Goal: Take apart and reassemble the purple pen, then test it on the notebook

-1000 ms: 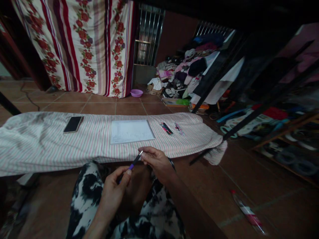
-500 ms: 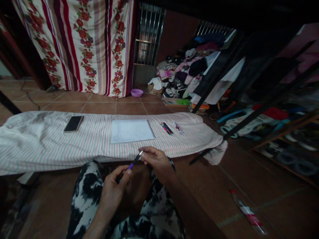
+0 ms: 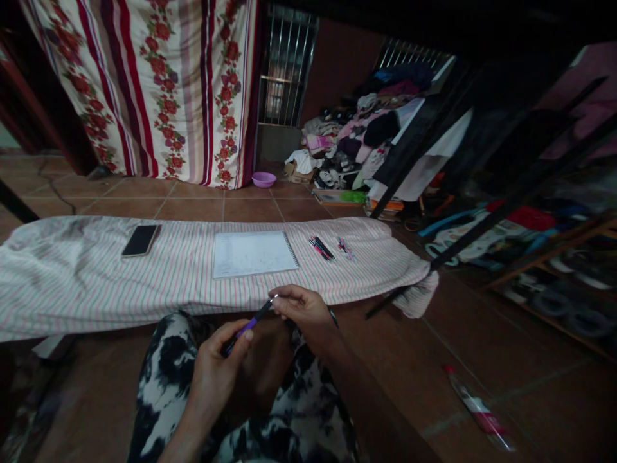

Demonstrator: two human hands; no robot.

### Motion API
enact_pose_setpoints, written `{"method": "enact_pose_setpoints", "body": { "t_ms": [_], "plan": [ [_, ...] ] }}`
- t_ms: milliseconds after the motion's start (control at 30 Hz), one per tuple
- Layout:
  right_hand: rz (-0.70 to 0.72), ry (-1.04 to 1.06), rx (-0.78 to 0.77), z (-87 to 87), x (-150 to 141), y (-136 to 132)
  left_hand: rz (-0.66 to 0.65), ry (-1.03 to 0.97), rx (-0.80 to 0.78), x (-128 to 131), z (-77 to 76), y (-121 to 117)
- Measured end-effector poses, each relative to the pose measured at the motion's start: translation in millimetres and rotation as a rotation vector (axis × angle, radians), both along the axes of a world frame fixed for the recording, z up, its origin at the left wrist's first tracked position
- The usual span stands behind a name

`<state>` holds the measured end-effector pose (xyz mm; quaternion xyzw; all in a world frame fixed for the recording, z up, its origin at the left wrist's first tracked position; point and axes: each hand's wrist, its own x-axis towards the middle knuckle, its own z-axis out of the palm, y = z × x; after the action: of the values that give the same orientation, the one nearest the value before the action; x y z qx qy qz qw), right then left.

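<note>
A purple and black pen with a silvery tip slants between my hands, above my lap. My left hand is closed around its barrel, thumb on the purple part. At the tip end, the thumb and fingers of my right hand pinch the pen; exactly what the fingertips press on is too small to make out. Beyond my hands, a spiral notebook lies open on a striped cloth. To its right rest several pens in a bunch, and beside them a small pinkish clear item.
A phone lies on the cloth at the left. On the floor to my right is a plastic bottle with a red cap. Dark slanted bars stand at the right. Farther off are a purple basin and a heap of clothes.
The right fingertips now cover a little more of the pen's tip. More of the pen's rear end shows below my left hand. Otherwise the hands stay nearly in place.
</note>
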<state>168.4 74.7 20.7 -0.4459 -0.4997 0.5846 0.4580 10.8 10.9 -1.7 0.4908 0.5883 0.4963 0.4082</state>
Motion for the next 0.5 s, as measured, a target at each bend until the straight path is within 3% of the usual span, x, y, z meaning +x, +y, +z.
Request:
{"method": "enact_pose_setpoints", "body": {
  "t_ms": [333,500],
  "plan": [
    [0.061,-0.045,0.011,10.2,1.2,-5.4,-0.023,0.102,0.186,-3.9,-1.4,-3.4],
    [0.012,-0.093,0.033,8.7,-5.0,-10.9,-0.002,0.096,0.202,-2.0,-1.6,-6.1]
  ]
}}
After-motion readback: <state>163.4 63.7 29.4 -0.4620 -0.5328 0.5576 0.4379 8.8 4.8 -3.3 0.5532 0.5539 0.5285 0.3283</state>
